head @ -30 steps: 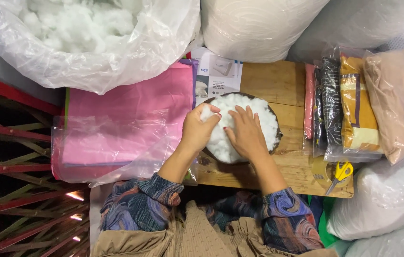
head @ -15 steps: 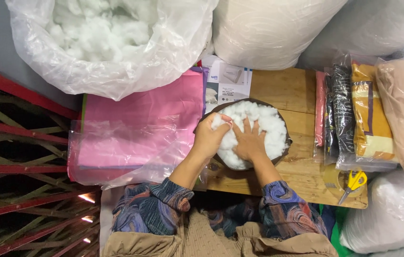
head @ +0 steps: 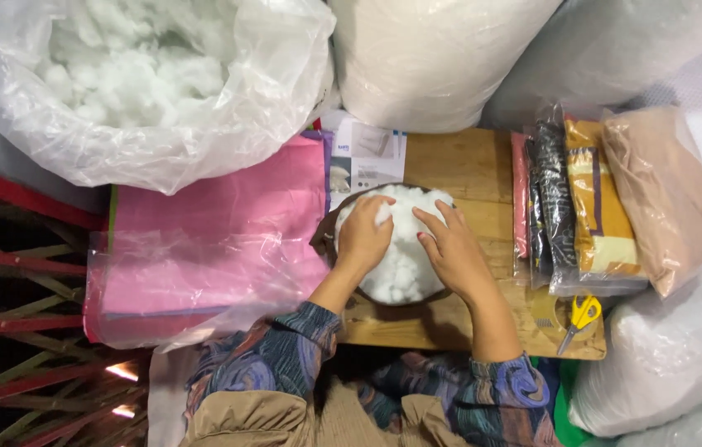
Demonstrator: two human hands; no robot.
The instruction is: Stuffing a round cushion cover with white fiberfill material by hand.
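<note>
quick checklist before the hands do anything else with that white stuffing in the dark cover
1. Both hands on the stuffing: ok. The left hand and right hand press on the white stuffing.
2. Stuffing inside the dark cover: ok, its rim shows around the pile.
3. Cover resting on the wooden board: ok.
4. More filling within sight: ok, the clear bag of filling lies open at upper left.
5. Scissors away from the hands: ok, at the board's right corner.
6. How full the cover is underneath: cannot tell.
</note>
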